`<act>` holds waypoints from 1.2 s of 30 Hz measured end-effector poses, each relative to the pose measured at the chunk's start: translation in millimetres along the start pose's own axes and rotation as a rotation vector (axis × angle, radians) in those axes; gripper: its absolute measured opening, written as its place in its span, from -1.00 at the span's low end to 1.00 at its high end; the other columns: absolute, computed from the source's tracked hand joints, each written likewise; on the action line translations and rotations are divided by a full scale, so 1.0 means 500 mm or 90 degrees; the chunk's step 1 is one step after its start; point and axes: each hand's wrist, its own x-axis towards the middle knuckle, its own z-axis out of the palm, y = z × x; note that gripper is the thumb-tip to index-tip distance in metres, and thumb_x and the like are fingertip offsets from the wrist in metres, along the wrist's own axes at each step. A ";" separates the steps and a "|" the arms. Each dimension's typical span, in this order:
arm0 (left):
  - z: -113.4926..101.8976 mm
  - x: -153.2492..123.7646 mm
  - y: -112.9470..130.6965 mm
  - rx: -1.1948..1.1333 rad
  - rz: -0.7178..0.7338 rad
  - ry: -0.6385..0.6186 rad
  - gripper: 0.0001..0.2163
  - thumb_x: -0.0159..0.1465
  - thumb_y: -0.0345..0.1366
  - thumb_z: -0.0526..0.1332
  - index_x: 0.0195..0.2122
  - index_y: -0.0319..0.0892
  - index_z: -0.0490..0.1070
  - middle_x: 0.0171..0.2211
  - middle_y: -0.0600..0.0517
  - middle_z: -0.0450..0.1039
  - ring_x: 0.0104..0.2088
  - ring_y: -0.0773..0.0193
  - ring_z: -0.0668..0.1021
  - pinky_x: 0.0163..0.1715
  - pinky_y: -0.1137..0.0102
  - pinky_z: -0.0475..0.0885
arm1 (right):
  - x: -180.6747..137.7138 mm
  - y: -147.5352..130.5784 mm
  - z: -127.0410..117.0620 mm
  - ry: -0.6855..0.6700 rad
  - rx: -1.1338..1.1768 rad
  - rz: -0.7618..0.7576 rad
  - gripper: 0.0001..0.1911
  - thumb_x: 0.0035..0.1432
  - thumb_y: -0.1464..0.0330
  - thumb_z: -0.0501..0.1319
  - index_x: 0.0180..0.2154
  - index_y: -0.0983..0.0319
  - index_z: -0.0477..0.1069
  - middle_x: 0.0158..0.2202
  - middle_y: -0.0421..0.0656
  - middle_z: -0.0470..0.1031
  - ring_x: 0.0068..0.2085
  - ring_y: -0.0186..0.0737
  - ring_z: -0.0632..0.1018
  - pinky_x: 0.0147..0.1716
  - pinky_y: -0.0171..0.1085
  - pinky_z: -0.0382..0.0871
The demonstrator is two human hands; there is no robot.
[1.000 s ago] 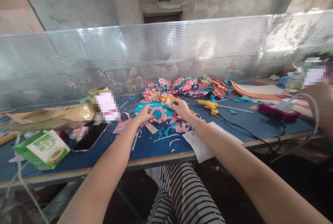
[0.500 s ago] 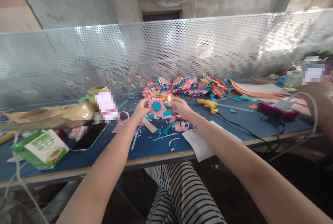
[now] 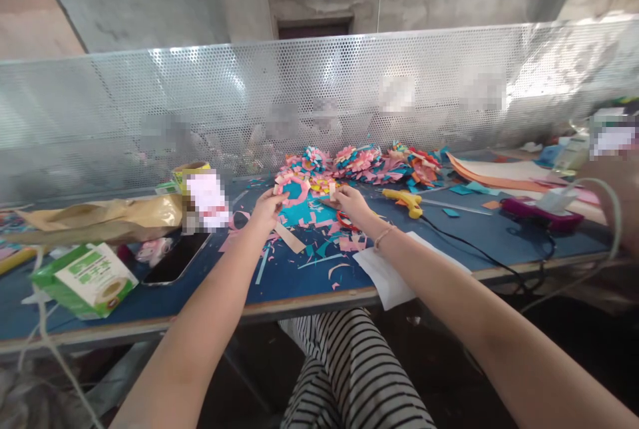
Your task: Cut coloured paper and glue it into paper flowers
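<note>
My left hand (image 3: 268, 208) is closed on the left side of a pink paper ring (image 3: 305, 193), raised over the table with its middle open. Between the fingertips of my right hand (image 3: 348, 200) is a small cream paper strip (image 3: 332, 188), held upright a little right of the ring. Paper scraps in pink and blue lie below both hands, with a longer cream strip (image 3: 290, 238) among them. Just under the right hand, something with red handles (image 3: 344, 219) shows in part. Behind the hands sit several paper flowers (image 3: 357, 161) in pink, blue and red.
A yellow glue gun (image 3: 407, 201) with a black cord lies to the right, near a purple power strip (image 3: 542, 215). White paper (image 3: 384, 276) overhangs the table edge. At left are a phone (image 3: 177, 259) and a green box (image 3: 84, 281). Another person's arm (image 3: 616, 193) reaches in at right.
My left hand has drawn the pink ring slightly left and up, tilting it. The gap between the ring and the cream strip in my right hand has widened.
</note>
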 end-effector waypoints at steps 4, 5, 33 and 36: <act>0.006 -0.009 0.002 -0.031 -0.025 -0.023 -0.70 -0.30 -0.37 0.46 -0.57 -0.21 0.38 -0.64 0.14 0.36 -0.60 0.46 0.40 -0.56 0.52 0.26 | 0.000 0.001 0.004 0.013 -0.028 0.035 -0.80 -0.12 0.50 0.22 -0.60 0.23 0.19 -0.62 -0.31 0.30 -0.44 -0.32 0.55 -0.34 -0.32 0.45; 0.010 -0.012 0.003 -0.033 -0.028 -0.029 -0.70 -0.30 -0.36 0.47 -0.57 -0.21 0.38 -0.64 0.14 0.36 -0.61 0.47 0.40 -0.56 0.52 0.28 | 0.001 0.003 0.005 0.009 -0.037 0.040 -0.80 -0.12 0.51 0.21 -0.60 0.23 0.19 -0.62 -0.30 0.31 -0.46 -0.33 0.54 -0.36 -0.33 0.46; 0.055 -0.037 -0.010 0.035 -0.069 -0.067 -0.64 -0.33 -0.31 0.48 -0.53 -0.20 0.36 -0.59 0.13 0.39 -0.55 0.43 0.45 -0.46 0.47 0.40 | -0.031 -0.004 0.026 -0.230 0.014 -0.012 -0.71 -0.17 0.21 0.35 -0.40 0.23 0.41 -0.43 -0.24 0.45 -0.41 -0.41 0.46 -0.35 -0.36 0.36; 0.057 -0.039 -0.008 0.044 -0.066 -0.063 -0.64 -0.34 -0.31 0.48 -0.54 -0.20 0.35 -0.62 0.14 0.37 -0.56 0.43 0.44 -0.46 0.47 0.40 | -0.035 -0.007 0.027 -0.252 0.040 -0.003 -0.70 -0.19 0.21 0.37 -0.39 0.23 0.42 -0.43 -0.24 0.46 -0.41 -0.41 0.46 -0.35 -0.36 0.35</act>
